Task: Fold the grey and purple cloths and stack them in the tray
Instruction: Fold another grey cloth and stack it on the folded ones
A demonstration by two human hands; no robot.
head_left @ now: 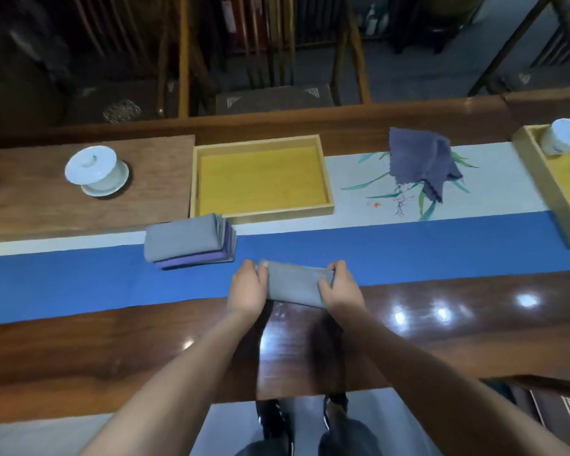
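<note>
Both hands grip one folded grey cloth (pixel 295 286) at the near edge of the blue runner: the left hand (pixel 247 287) pinches its left end, the right hand (pixel 341 287) its right end, fingers curled over the fabric. The cloth lies partly on the runner, partly over the glossy wood of the worktop (pixel 441 327).

The worktop is a long dark wooden slab with bright light spots reflected on its near side. Along it runs the blue runner (pixel 79 281), bordered on the far side by a pale band painted with green leaves.

The tray (pixel 260 144), light wood with a yellow floor, sits on the far side, holding nothing. Just in front of its near left corner stands a stack of folded cloths (pixel 190 241), grey on top and purple beneath, on the runner, outside the tray. To the tray's right, well apart, a crumpled purple cloth (pixel 422 162) lies unfolded on the painted band.

A second tray (pixel 540 189) shows at the right edge with a white cup in it. A white lidded cup (pixel 94 169) on its saucer stands left of the tray.

No writing can be read anywhere.
</note>
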